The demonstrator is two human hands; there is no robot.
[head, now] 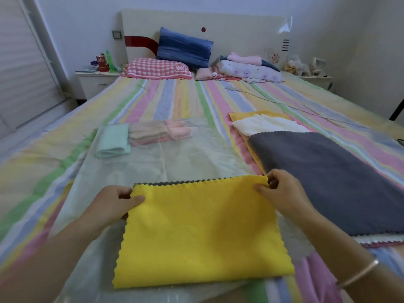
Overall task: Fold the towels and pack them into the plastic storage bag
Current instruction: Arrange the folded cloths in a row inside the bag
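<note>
Two towel [203, 232] corners pinched: left hand [111, 204], right hand [284, 193]

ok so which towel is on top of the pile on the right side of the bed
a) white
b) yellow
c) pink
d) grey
d, the grey towel lies spread over the others, and the white towel only peeks out from under its far edge
</note>
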